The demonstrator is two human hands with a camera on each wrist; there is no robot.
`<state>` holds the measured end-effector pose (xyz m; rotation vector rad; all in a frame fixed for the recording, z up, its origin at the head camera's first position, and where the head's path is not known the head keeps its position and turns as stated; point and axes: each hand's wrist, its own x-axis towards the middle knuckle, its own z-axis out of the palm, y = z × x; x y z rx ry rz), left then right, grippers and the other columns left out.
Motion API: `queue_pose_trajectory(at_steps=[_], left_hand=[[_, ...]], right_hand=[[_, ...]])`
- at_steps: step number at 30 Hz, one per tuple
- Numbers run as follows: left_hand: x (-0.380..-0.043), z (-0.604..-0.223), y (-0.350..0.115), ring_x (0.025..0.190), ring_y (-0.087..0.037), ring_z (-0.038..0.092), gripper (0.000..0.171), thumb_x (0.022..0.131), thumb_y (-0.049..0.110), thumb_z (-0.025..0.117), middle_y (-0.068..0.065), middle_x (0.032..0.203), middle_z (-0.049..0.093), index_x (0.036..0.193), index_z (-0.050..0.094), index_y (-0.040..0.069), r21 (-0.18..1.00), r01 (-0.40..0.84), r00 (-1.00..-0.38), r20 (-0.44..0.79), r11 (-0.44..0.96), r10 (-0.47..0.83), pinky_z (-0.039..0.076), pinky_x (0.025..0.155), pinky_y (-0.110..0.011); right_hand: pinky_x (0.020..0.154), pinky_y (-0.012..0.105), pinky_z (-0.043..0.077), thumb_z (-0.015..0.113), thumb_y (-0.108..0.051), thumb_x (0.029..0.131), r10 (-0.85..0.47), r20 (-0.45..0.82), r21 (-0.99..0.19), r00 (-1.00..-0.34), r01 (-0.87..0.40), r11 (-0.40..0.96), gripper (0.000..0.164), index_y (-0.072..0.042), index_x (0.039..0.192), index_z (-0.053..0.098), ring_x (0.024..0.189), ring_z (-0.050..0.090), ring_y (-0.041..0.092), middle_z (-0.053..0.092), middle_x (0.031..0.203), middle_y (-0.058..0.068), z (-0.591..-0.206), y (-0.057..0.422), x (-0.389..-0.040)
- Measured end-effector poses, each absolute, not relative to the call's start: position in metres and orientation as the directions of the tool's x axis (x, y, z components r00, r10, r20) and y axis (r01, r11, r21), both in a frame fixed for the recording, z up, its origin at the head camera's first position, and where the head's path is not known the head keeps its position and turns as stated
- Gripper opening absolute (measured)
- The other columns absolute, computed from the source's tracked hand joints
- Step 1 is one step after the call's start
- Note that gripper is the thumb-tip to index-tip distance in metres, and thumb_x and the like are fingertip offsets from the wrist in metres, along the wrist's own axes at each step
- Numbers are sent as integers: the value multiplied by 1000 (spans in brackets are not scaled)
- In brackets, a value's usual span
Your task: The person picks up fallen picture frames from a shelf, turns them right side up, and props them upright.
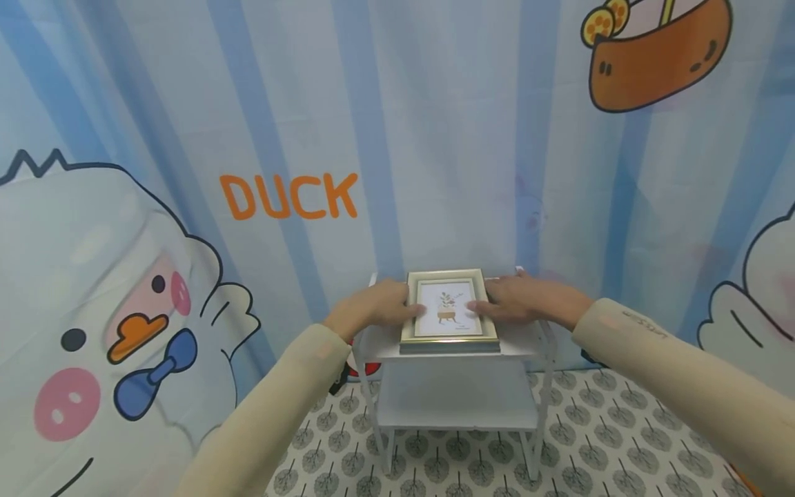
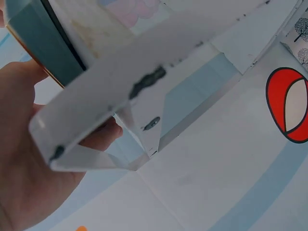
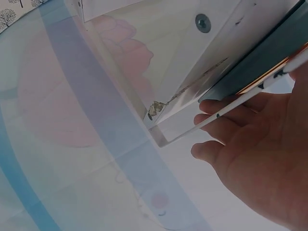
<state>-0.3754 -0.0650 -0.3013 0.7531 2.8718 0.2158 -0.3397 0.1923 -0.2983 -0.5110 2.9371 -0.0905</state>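
Left hand (image 1: 393, 302) and right hand (image 1: 514, 298) flank the picture frame (image 1: 448, 339), one at its left edge and one at its right, each gripping it with the thumb laid over the front and the fingers partly bent at the side. Whether any fingertip reaches beneath the frame cannot be told. The frame lies face up, a plant print (image 1: 446, 307) at its centre, with the top tier of a white stand (image 1: 456, 393) directly beneath it. Behind the frame hangs a striped curtain (image 1: 447, 138); below it spreads a tree-patterned floor (image 1: 577, 414). Handling, as judged: stiff, fairly light, and slightly slippery along the smooth gilt border; any glazing over the print would be fragile. Opposed holds midway along the deep sides, thumbs on the border rather than the print, would suit it best.
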Motion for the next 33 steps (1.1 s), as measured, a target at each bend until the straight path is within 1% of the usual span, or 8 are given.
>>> queue_pose_trajectory(at_steps=[7, 10, 14, 19, 23, 26, 31, 33], left_hand=[[-375, -302, -66, 57, -12, 38, 45, 109, 45, 54, 1, 63, 41, 77, 56, 14, 195, 467, -861, -123, 862, 494, 34, 54, -25], [-374, -303, -67, 59, -12, 41, 41, 110, 44, 52, 0, 66, 44, 86, 61, 13, 212, 467, -861, -112, 859, 496, 36, 56, -25], [-376, -305, -67, 60, -13, 42, 40, 113, 39, 44, -1, 68, 45, 90, 60, 11, 222, 477, -859, -88, 850, 505, 37, 57, -26], [-378, -306, -66, 62, -15, 41, 38, 115, 26, 37, -2, 70, 42, 88, 58, 8, 217, 511, -846, -44, 832, 532, 40, 63, -29], [-376, -307, -65, 64, -16, 44, 36, 115, 22, 38, -2, 72, 43, 95, 63, 4, 193, 511, -851, -25, 838, 525, 42, 67, -32], [-375, -307, -65, 64, -16, 46, 35, 114, 21, 40, -2, 72, 45, 98, 64, 3, 212, 505, -855, -5, 837, 518, 42, 64, -30], [-375, -309, -66, 62, -16, 45, 32, 114, 22, 42, -3, 71, 47, 91, 58, 6, 281, 483, -870, 48, 829, 491, 39, 59, -29], [-375, -310, -67, 64, -17, 47, 31, 114, 21, 43, -5, 74, 50, 94, 60, 5, 317, 472, -878, 85, 823, 471, 40, 59, -30]], right_hand=[[130, 68, 16, 34, -56, 112, -330, -169, -70, -929, -323, 944, 77, 7, 154, 44, 147, 48, 48, 55, 152, 30, -297, 193, -344], [126, 64, 32, 35, -56, 112, -336, -157, -119, -929, -320, 940, 76, 6, 156, 43, 143, 53, 47, 56, 152, 30, -299, 194, -345], [111, 56, 51, 38, -53, 112, -347, -134, -192, -928, -319, 928, 73, 4, 157, 43, 134, 61, 42, 59, 148, 29, -303, 196, -345], [110, 57, 52, 38, -43, 113, -358, -120, -214, -926, -328, 920, 66, 5, 158, 40, 130, 63, 41, 58, 149, 29, -304, 196, -346], [114, 60, 48, 37, -37, 113, -371, -114, -229, -922, -339, 912, 64, 7, 159, 36, 140, 55, 48, 54, 152, 31, -304, 195, -344], [116, 61, 47, 37, -36, 114, -376, -109, -245, -920, -341, 907, 64, 7, 160, 34, 142, 53, 48, 52, 154, 31, -304, 196, -344], [108, 56, 53, 41, -39, 113, -384, -84, -303, -919, -344, 889, 64, 6, 158, 38, 125, 64, 37, 59, 148, 29, -301, 199, -342], [98, 51, 57, 44, -40, 112, -385, -69, -324, -920, -344, 881, 64, 6, 157, 39, 111, 66, 31, 62, 142, 28, -300, 200, -342]])
